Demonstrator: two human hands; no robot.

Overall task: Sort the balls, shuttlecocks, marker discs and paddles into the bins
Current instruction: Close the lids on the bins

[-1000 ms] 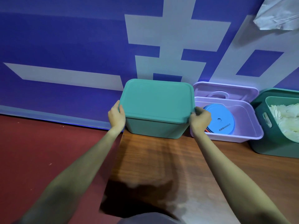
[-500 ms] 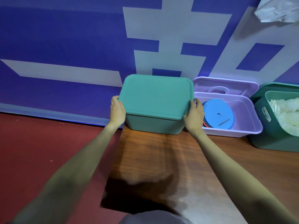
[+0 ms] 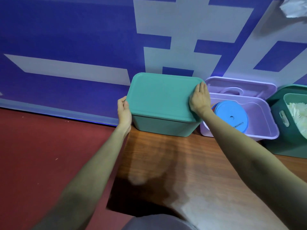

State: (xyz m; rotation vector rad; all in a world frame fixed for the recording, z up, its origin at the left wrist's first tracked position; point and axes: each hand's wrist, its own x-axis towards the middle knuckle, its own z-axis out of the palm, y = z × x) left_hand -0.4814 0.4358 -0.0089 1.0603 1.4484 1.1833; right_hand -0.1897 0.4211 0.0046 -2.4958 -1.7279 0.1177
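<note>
A teal bin (image 3: 164, 127) with its teal lid (image 3: 161, 95) on top stands at the back of the wooden table (image 3: 166, 163), against the wall. My left hand (image 3: 123, 112) grips the lid's left edge, thumb on top. My right hand (image 3: 199, 99) lies flat on the lid's right side, fingers straight, pressing down. To the right, an open lilac bin (image 3: 259, 135) holds a stack of marker discs, a blue disc (image 3: 231, 115) uppermost. A dark green bin (image 3: 280, 130) at the far right holds white shuttlecocks (image 3: 298, 113).
The lilac bin's lid (image 3: 240, 85) leans upright behind it against the blue and white wall banner (image 3: 83, 47). Red floor (image 3: 41, 155) lies left of the table's edge. A crumpled white sheet (image 3: 294, 7) hangs at the top right.
My right hand moved from the lid's right edge up onto the lid's top and flattened. My left hand stayed on the left edge. The lid sits lower on the bin.
</note>
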